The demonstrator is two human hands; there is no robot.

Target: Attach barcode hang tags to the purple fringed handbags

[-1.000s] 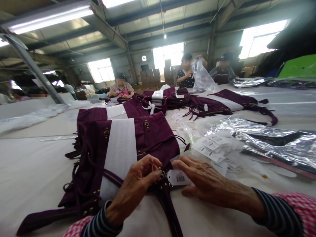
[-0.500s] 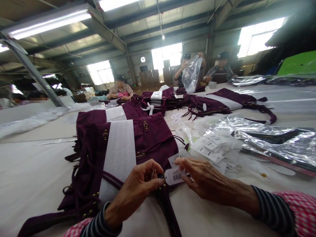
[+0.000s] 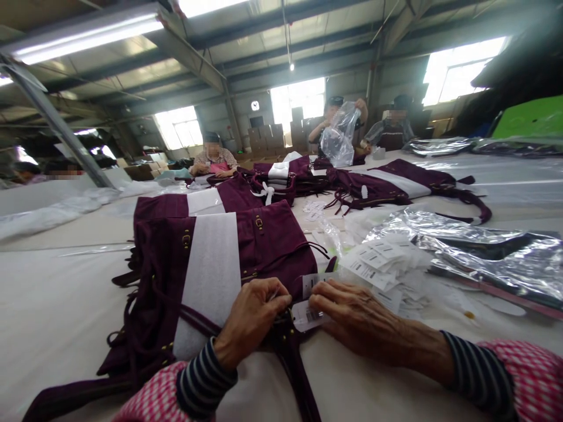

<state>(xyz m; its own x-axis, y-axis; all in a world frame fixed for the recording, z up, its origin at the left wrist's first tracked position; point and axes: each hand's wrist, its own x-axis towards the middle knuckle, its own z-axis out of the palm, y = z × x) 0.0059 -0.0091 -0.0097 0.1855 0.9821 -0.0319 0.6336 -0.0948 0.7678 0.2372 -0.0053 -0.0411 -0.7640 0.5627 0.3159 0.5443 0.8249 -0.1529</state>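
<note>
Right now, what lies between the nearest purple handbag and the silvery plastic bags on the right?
The head view shows a loose pile of white barcode tags there, beside a crumpled clear plastic bag.

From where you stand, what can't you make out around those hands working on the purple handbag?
Head view only:
- The left hand hides whatever it pinches at the purple handbag.
- The right hand covers part of the barcode tag.
- The print on the loose tags is too small to read.
</note>
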